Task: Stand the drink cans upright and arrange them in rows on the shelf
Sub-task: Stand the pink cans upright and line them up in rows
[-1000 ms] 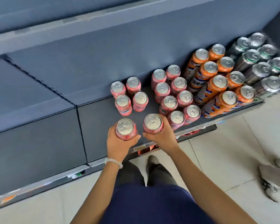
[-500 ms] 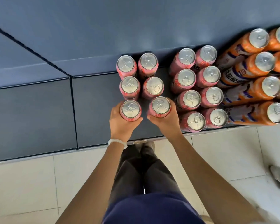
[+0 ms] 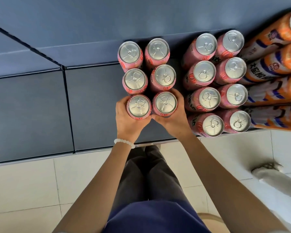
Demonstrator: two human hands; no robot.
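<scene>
Centrally, the left hand (image 3: 128, 122) grips 1 upright pink aluminium can (image 3: 138, 106) and the right hand (image 3: 173, 119) another pink can (image 3: 165, 103) on the dark grey shelf (image 3: 94, 101).

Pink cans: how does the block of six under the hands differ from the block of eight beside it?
The six-can block stands three rows deep; the eight-can block stands four rows deep and reaches nearer the shelf edge. The six-can block's front pair is gripped, one can by the left hand, one by the right hand; nothing touches the eight-can block. Both are upright pink cans, two columns wide.
</scene>
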